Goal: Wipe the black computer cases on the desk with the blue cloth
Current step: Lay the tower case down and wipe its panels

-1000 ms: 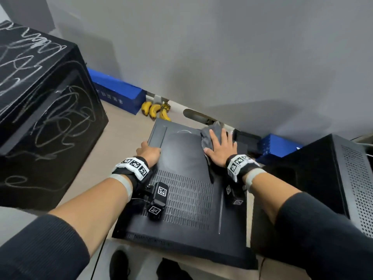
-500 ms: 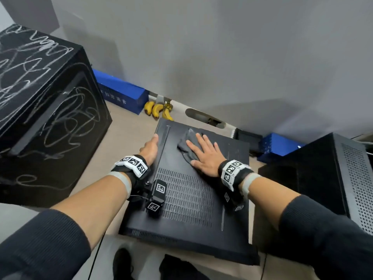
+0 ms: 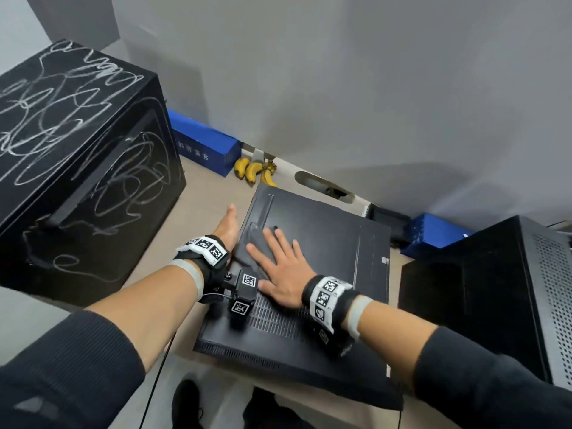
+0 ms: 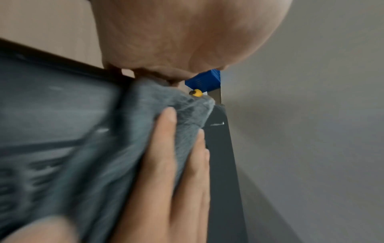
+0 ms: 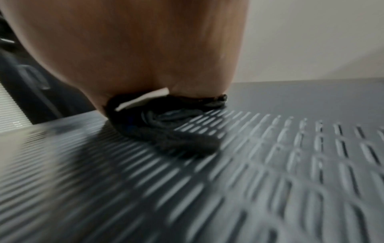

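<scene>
A flat black computer case [image 3: 328, 239] lies on the desk in the middle of the head view. The blue-grey cloth [image 3: 255, 241] is bunched on the case's left part. My right hand [image 3: 280, 264] lies flat on the cloth with straight, spread fingers and presses it down. The left wrist view shows those fingers [image 4: 164, 148] on the cloth [image 4: 116, 131]. In the right wrist view the cloth [image 5: 172, 131] sits under my palm on the vented panel [image 5: 270, 164]. My left hand [image 3: 227, 226] rests along the case's left edge, fingers straight, right beside the cloth.
A big black case [image 3: 77, 168] covered in white scribbles stands at the left. Another black case [image 3: 495, 289] with a perforated side stands at the right. Bananas [image 3: 253, 171] and blue boxes [image 3: 204, 147] lie along the grey wall behind.
My right hand has slid the cloth from the case's far right corner toward the near left, up to my left hand. The left hand's fingers have stretched out along the edge.
</scene>
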`<control>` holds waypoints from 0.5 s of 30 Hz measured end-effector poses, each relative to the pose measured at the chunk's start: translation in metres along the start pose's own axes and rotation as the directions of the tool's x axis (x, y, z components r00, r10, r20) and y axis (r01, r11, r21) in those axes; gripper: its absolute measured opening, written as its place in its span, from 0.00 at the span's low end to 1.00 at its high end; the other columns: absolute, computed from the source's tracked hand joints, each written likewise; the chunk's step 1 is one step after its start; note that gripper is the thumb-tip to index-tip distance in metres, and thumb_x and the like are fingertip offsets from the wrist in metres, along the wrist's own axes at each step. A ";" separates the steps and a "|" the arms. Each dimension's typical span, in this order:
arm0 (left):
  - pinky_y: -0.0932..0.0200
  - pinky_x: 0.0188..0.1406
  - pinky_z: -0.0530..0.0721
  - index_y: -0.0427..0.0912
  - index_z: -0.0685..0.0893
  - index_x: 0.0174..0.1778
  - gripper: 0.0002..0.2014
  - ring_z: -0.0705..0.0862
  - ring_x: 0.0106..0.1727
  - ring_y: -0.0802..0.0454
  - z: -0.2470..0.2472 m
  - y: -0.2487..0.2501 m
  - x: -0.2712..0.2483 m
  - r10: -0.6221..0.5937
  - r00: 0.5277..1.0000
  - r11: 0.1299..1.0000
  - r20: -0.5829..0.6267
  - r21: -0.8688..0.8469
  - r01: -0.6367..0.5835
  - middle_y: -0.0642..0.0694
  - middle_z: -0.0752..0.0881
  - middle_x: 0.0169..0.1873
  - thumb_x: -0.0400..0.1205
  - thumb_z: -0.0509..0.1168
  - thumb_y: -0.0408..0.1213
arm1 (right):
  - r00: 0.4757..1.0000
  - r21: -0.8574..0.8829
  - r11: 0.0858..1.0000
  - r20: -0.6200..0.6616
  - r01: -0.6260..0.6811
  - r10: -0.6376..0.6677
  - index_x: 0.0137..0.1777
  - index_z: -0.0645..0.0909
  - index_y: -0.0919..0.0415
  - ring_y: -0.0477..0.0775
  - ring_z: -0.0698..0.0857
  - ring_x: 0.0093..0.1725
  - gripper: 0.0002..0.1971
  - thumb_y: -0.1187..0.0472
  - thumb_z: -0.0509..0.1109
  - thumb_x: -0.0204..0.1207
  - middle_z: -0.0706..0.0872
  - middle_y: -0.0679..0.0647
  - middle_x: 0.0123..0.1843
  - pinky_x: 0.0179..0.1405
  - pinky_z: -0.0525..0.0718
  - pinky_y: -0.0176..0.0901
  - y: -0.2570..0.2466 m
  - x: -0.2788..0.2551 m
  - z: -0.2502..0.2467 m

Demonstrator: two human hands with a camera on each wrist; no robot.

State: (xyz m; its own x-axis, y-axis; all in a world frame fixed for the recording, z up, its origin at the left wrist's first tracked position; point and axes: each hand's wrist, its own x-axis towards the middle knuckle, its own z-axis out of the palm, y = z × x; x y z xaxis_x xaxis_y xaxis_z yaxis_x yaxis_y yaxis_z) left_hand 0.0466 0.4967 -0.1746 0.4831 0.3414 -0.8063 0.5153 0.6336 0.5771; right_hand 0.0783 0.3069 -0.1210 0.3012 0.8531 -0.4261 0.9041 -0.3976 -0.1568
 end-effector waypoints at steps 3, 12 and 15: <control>0.33 0.75 0.74 0.39 0.73 0.78 0.54 0.82 0.69 0.33 -0.007 -0.008 -0.008 -0.075 0.997 0.996 -0.012 0.039 0.075 0.31 0.81 0.71 0.71 0.44 0.80 | 0.993 -0.051 0.992 0.037 0.112 -0.110 0.84 0.34 0.39 0.61 0.25 0.83 0.38 0.38 0.54 0.83 0.26 0.55 0.85 0.78 0.32 0.67 -0.012 -0.019 0.014; 0.46 0.57 0.85 0.40 0.86 0.58 0.40 0.89 0.52 0.38 -0.005 -0.022 -0.010 -0.086 0.995 0.996 0.047 0.034 0.085 0.33 0.90 0.54 0.83 0.46 0.73 | 0.983 0.015 0.988 -0.102 -0.153 0.153 0.86 0.43 0.40 0.61 0.38 0.87 0.33 0.38 0.50 0.84 0.40 0.53 0.89 0.83 0.42 0.67 0.077 0.101 -0.056; 0.32 0.75 0.71 0.61 0.81 0.71 0.56 0.78 0.75 0.38 -0.041 -0.070 0.128 -0.039 0.998 0.980 -0.047 0.194 0.047 0.44 0.80 0.75 0.54 0.51 0.93 | 0.950 0.086 0.957 -0.126 -0.277 0.286 0.85 0.54 0.46 0.64 0.49 0.86 0.31 0.40 0.52 0.83 0.54 0.58 0.87 0.81 0.49 0.66 0.080 0.131 -0.067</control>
State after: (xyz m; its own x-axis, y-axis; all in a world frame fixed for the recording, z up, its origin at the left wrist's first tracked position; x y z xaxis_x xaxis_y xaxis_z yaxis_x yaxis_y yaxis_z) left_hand 0.0433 0.5245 -0.3241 0.4290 0.3491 -0.8331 0.6647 0.5026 0.5528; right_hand 0.2103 0.4091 -0.1294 0.5833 0.7389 -0.3373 0.7556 -0.6460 -0.1085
